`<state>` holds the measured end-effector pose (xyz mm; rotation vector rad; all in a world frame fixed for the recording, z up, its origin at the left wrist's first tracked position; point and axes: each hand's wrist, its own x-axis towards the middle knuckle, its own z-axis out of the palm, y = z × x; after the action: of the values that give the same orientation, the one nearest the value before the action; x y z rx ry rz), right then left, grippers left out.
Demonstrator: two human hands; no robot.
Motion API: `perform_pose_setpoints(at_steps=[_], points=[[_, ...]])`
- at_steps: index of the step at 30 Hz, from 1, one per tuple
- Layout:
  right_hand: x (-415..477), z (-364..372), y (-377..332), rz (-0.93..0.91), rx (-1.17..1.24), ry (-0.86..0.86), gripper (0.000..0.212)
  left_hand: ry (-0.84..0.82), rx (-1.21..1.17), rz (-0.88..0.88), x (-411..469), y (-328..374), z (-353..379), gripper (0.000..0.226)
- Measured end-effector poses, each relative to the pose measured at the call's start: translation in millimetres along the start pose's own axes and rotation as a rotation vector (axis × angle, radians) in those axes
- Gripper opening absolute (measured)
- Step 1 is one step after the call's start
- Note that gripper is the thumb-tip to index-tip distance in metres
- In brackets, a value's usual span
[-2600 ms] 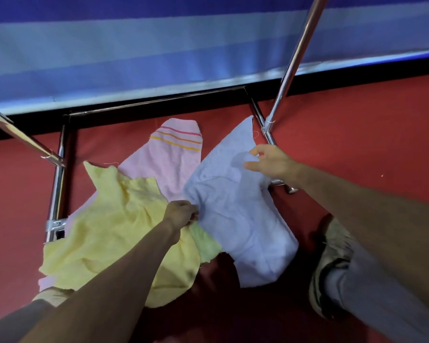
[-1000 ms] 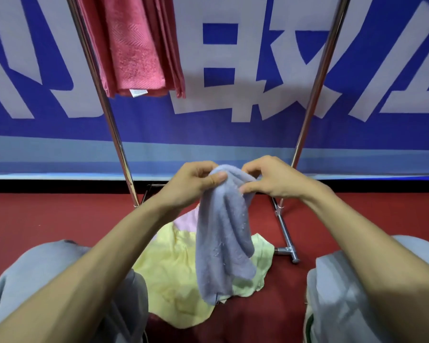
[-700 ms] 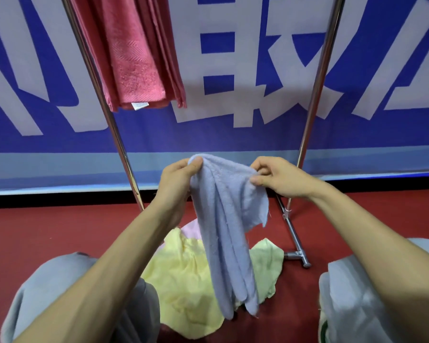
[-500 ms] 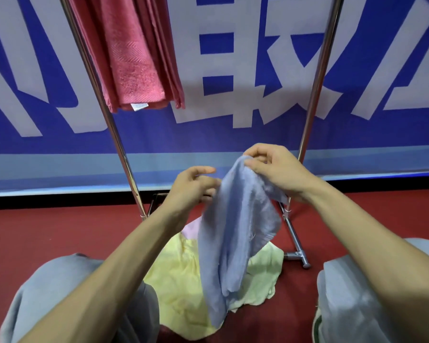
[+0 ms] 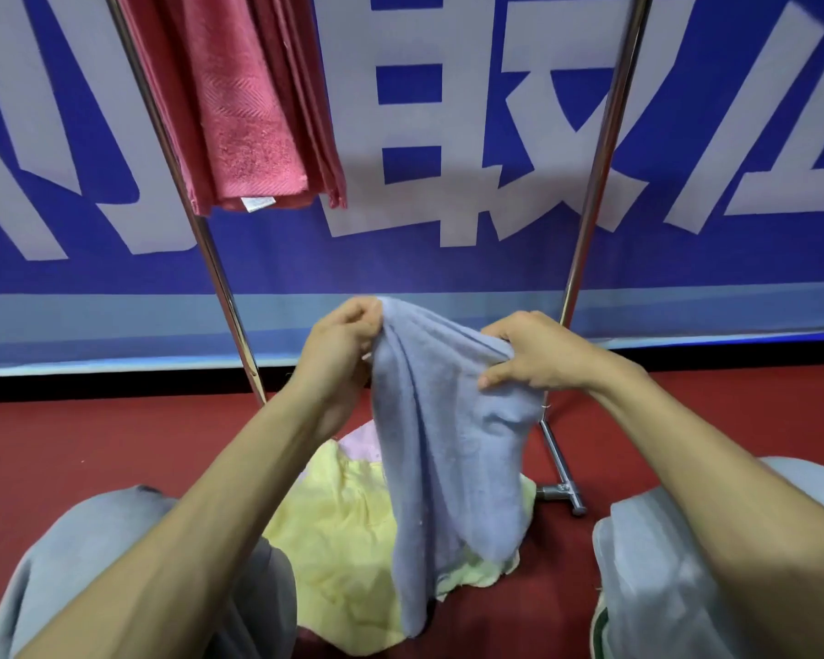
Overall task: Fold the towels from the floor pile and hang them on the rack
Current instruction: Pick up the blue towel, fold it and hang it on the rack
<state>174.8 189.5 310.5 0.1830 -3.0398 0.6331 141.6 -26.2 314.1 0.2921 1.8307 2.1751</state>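
Grey-clad knees [image 5: 129, 563] are seen nearest, at either side. Yellow towel [image 5: 334, 554] is spread on red floor [image 5: 91, 449] between them, pink towel [image 5: 358, 442] just behind. Blue towel [image 5: 448, 449] is held up over the pile, its top edge pinched by left hand [image 5: 341, 347] and right hand [image 5: 533, 356]. Farther, red towel [image 5: 243, 102] is draped on rack [image 5: 595, 173], before banner [image 5: 448, 135].

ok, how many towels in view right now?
4. A red towel hangs on the rack. A blue towel is held up by the left hand and right hand. A yellow towel and pink towel lie on the floor; more may be hidden.
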Motion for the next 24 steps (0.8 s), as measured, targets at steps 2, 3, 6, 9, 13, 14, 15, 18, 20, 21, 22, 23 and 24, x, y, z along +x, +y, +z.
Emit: perform_pose_setpoints(at_steps=[2, 3, 6, 9, 13, 14, 15, 18, 20, 21, 22, 23, 24], points=[[2, 2, 6, 0.025, 0.066, 0.035, 0.021, 0.111, -0.098, -0.013, 4, 3, -10, 0.026], [2, 2, 7, 0.036, 0.119, 0.056, 0.024, 0.170, -0.150, -0.029, 6, 4, -15, 0.025], [4, 1, 1, 0.035, 0.459, 0.146, 0.016, 0.293, -0.164, -0.117, 10, -1, -25, 0.012], [5, 1, -12, 0.060, 0.827, 0.244, 0.013, 0.255, 0.023, -0.091, 9, -3, -20, 0.007], [8, 9, -29, 0.007, 0.772, 0.179, 0.025, 0.068, 0.203, 0.036, -5, 1, 0, 0.033], [8, 11, -34, 0.006, 0.746, 0.160, 0.027, -0.001, 0.212, 0.052, -7, -1, 3, 0.035], [8, 12, -37, 0.008, 0.737, 0.145, 0.030, -0.053, 0.213, 0.062, -9, -3, 4, 0.035], [9, 9, -42, 0.041, 0.776, 0.127, 0.044, -0.084, 0.286, 0.101, -11, -6, 7, 0.031], [9, 7, -42, 0.067, 0.788, 0.141, 0.047, -0.077, 0.315, 0.143, -12, -7, 8, 0.030], [8, 7, -41, 0.077, 0.784, 0.145, 0.048, -0.072, 0.324, 0.160, -12, -7, 8, 0.031], [8, 8, -41, 0.085, 0.778, 0.142, 0.049, -0.070, 0.331, 0.171, -13, -8, 9, 0.033], [7, 9, -41, 0.090, 0.774, 0.146, 0.048, -0.069, 0.346, 0.182, -13, -9, 10, 0.034], [6, 10, -42, 0.097, 0.762, 0.151, 0.044, -0.064, 0.368, 0.193, -14, -10, 11, 0.035]])
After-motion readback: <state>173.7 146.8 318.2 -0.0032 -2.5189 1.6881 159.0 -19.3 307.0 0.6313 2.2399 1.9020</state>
